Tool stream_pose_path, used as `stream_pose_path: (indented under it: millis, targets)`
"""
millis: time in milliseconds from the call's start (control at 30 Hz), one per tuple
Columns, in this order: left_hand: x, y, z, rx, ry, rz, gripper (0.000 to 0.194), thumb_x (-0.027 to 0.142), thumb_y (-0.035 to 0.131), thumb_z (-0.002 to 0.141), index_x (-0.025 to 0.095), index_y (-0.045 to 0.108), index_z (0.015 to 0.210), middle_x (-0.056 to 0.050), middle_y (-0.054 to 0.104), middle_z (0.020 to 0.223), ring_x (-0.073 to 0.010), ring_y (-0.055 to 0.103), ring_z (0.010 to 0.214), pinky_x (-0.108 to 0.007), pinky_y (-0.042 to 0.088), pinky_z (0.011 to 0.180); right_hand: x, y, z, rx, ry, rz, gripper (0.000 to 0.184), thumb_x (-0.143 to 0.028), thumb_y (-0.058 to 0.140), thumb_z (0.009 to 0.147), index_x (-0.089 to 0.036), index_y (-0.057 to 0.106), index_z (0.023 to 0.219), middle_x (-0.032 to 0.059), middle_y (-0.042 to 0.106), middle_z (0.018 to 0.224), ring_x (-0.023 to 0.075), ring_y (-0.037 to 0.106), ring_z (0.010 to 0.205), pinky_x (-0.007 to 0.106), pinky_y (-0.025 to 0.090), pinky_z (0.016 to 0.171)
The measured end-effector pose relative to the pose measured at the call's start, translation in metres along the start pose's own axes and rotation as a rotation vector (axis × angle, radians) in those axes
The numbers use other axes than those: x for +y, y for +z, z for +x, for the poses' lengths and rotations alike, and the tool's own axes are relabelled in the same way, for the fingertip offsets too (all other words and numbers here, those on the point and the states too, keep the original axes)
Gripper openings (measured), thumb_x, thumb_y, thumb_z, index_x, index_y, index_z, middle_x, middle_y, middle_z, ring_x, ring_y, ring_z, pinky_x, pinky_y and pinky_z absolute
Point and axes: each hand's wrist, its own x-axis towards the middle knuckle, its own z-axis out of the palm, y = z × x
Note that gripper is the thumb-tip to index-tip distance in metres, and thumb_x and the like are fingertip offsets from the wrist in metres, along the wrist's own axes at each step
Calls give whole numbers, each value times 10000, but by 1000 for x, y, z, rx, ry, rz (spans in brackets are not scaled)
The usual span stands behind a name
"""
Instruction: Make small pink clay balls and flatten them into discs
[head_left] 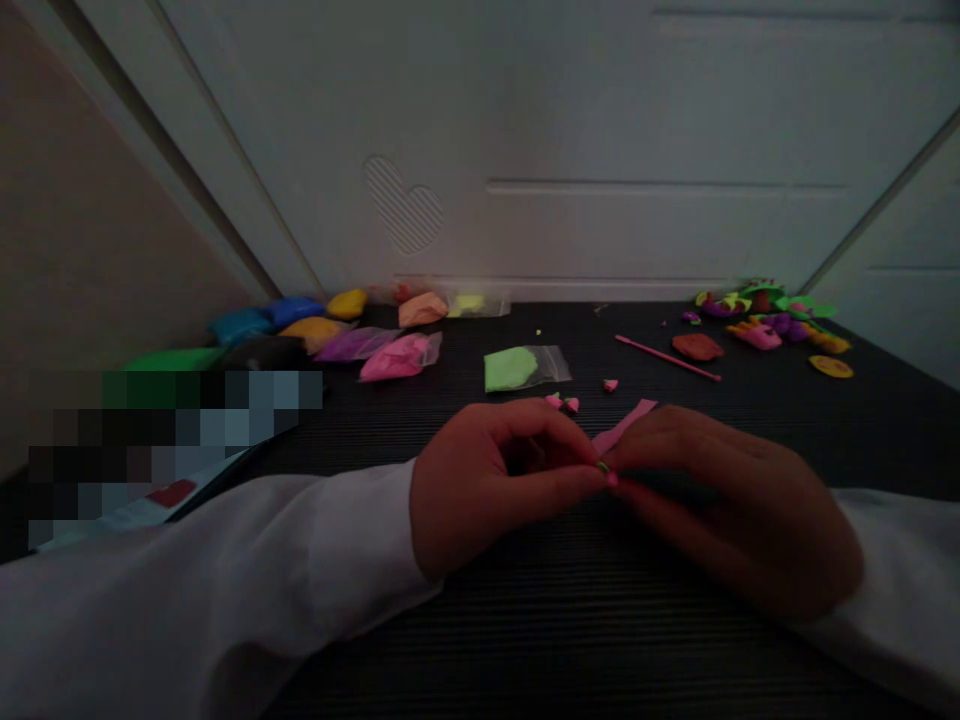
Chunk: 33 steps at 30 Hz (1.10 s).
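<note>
Between the fingertips of both hands is a tiny pink and green clay piece (610, 477), held just above the dark table. My left hand (502, 480) pinches it from the left with thumb and forefinger. From the right, the fingertips of my right hand (735, 500) close on the same piece. Behind the fingertips lies a flat pink strip (622, 428), partly hidden by the hands. Two small pink and green clay buds (571, 404) sit just beyond my left hand, and another pink bud (610, 385) lies farther back.
Bags of coloured clay, including a light green one (517, 368) and a pink one (397, 357), line the back and left. A pink stick (667, 358) and a reddish-brown clay lump (697, 346) lie right of centre. Colourful clay figures (780, 325) crowd the far right corner.
</note>
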Motion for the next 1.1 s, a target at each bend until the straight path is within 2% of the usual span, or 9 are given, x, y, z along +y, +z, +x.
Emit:
stream_pose_path:
  millis: [300, 433, 533, 600, 833, 1100]
  targets:
    - [-1, -1, -1, -32, -11, -20, 84, 225, 552, 723, 141, 564, 720, 14, 529, 667, -96, 465, 615, -213, 360, 545, -2, 1, 0, 18, 62, 44, 172, -133, 498, 760, -207, 528, 913, -2, 585, 841, 98, 533, 794, 226, 434, 702]
    - [0, 0, -3, 4, 36, 42, 68, 207, 560, 714, 148, 551, 747, 15, 529, 685, -96, 476, 619, -216, 373, 553, -1, 1, 3, -31, 222, 129, 129, -191, 500, 776, -214, 530, 900, -15, 590, 805, 92, 544, 717, 213, 441, 625]
    - [1, 2, -4, 84, 127, 144, 148, 189, 593, 684, 165, 548, 823, 16, 527, 710, -100, 483, 638, -220, 390, 576, 0, 1, 6, -97, 368, 275, 106, -267, 474, 798, -207, 527, 867, -7, 586, 783, 103, 551, 685, 222, 447, 577]
    - [1, 3, -5, 129, 178, 209, 189, 185, 598, 681, 176, 551, 864, 14, 527, 721, -104, 485, 654, -225, 398, 593, 0, 1, 7, -120, 414, 341, 115, -282, 467, 802, -198, 524, 855, 0, 585, 789, 107, 552, 692, 229, 448, 586]
    - [0, 2, -4, 176, 263, 304, 102, 178, 581, 705, 165, 589, 806, 14, 530, 705, -97, 489, 653, -214, 386, 586, -1, 3, 6, -127, 428, 359, 104, -277, 486, 787, -204, 522, 852, -5, 573, 763, 107, 543, 670, 222, 436, 548]
    - [-1, 2, -3, 161, 246, 338, 89, 182, 575, 704, 178, 600, 790, 14, 524, 700, -99, 487, 646, -215, 387, 585, -1, 3, 5, -131, 426, 366, 115, -285, 485, 788, -196, 526, 849, 7, 577, 785, 122, 552, 719, 237, 450, 595]
